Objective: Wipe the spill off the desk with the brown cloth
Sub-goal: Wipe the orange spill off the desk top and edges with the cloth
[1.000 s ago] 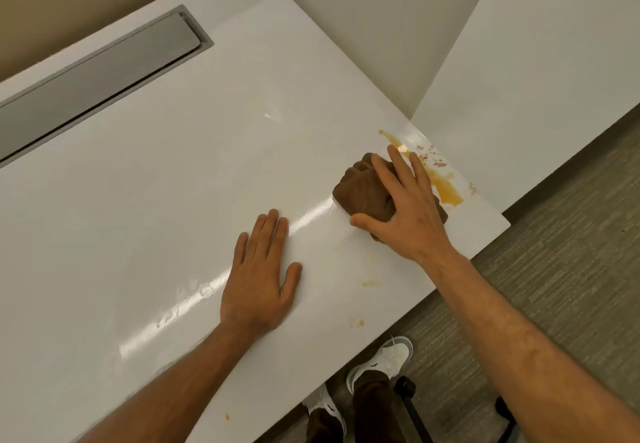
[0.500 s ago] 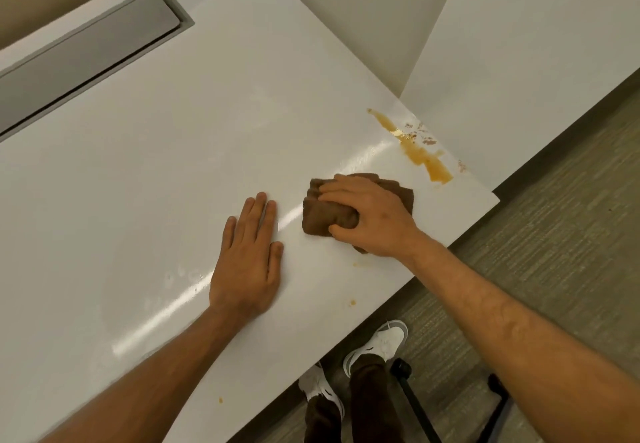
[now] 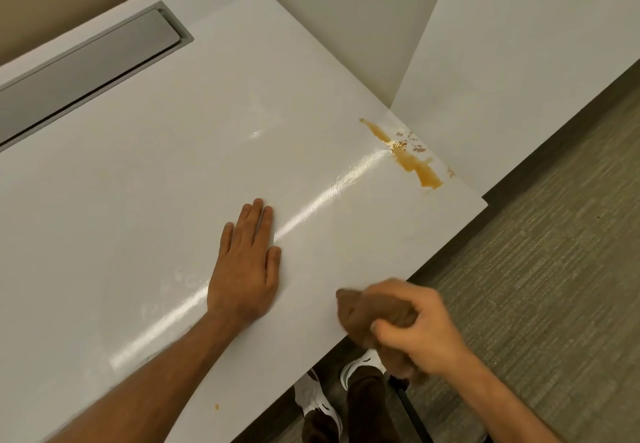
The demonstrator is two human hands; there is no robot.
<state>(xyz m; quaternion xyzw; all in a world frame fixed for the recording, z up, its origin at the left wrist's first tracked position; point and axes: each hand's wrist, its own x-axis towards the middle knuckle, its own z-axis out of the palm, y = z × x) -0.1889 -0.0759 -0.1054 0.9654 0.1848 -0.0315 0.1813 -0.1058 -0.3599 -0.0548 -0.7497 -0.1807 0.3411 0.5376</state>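
My right hand (image 3: 419, 330) has its grip bunched tight around the brown cloth (image 3: 367, 314), fingers curled over the wad and thumb tucked under, right at the near edge of the surface (image 3: 138, 200). Part of the cloth hangs past that edge, below my palm. The picture is blurred here, so I cannot tell how much of the cloth touches the surface.

The cloth looks soft and light, and it crumples easily. I judge it will flatten and spread under pressure rather than slide as one stiff pad. Holding it by the middle of the wad with my palm on top should keep it from unrolling as I push.

My left hand (image 3: 247, 262) lies flat on the surface beside it, fingers straight and together, holding nothing.

The spill (image 3: 412, 160) is an amber streak with small flecks, well apart from the cloth, near the far right corner where the surface meets the neighbouring panel. It is not yet wiped. A tiny amber spot (image 3: 216, 406) also sits near the front edge, beside my left forearm.
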